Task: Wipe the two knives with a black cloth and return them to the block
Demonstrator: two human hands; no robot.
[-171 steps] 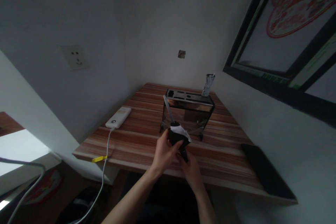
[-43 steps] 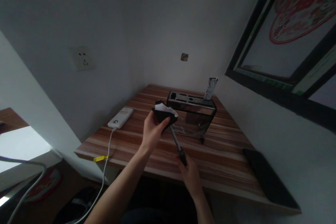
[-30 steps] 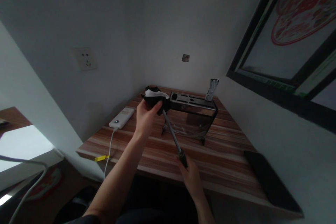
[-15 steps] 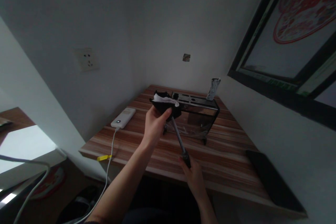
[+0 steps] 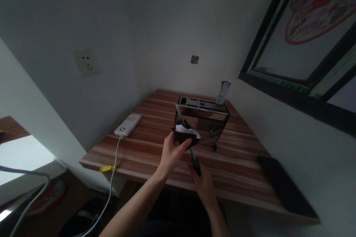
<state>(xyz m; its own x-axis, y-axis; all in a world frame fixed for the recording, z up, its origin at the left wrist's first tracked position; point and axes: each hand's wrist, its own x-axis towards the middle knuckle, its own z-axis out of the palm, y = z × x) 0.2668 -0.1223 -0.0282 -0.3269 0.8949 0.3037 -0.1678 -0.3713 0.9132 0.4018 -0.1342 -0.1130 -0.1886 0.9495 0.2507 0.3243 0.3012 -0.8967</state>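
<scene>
My right hand (image 5: 202, 181) is closed round the dark handle of a knife (image 5: 193, 153) with a long, narrow metal blade. The blade slants up and away, its far end showing beyond my left hand. My left hand (image 5: 172, 152) is closed on a black cloth (image 5: 184, 137) with white material, perhaps tissue, in its fold. Cloth and fingers wrap the middle of the blade, hiding that part. Just behind stands a dark-framed knife rack (image 5: 204, 104) with a slotted top and see-through front. A plastic-wrapped piece (image 5: 223, 92) sticks up at its back right corner.
On the left of the wooden table (image 5: 230, 174) lies a white power bank (image 5: 128, 125) with a white cable (image 5: 113, 172) running off the edge past a yellow tag (image 5: 106, 168). A flat black object (image 5: 287, 185) lies on the right edge. Walls rise behind and left.
The cloth in my left hand has slid along the blade towards the handle, uncovering the blade's far end. My right hand stays nearly still. The view has shifted slightly.
</scene>
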